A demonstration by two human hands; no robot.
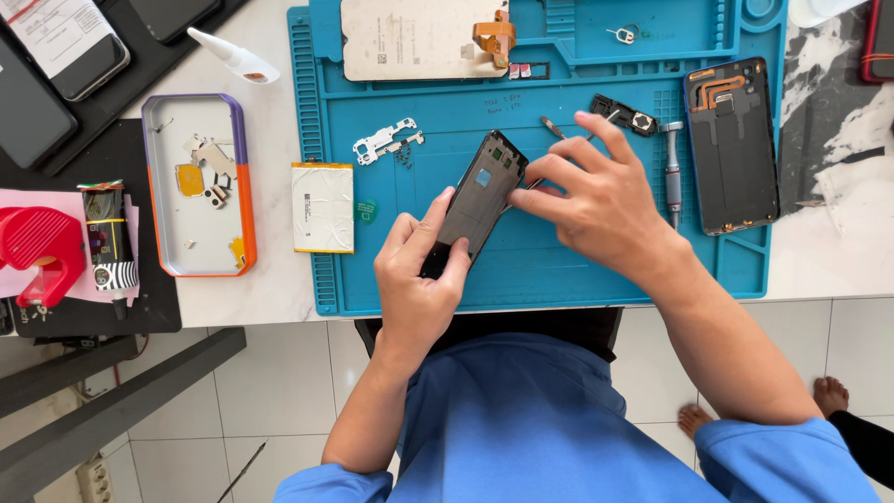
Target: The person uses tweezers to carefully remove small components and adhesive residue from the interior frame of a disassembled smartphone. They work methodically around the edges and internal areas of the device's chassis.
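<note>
Red tape dispenser (39,250) at far left on table (270,289). Phone case (198,184) holding small metal parts beside it. White battery (322,207) on left edge of blue work mat (559,270). Left hand (419,279), fingers closed around lower end of dark phone frame (477,200), held tilted above mat centre. Right hand (596,200), fingers pinched on thin metal tool (549,126) at frame's upper edge. Screwdriver (672,172), then opened phone back (733,144) at right.

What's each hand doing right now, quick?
Left hand: closed on the lower end of the dark phone frame.
Right hand: closed, pinching thin tweezers against the frame's upper edge.
</note>
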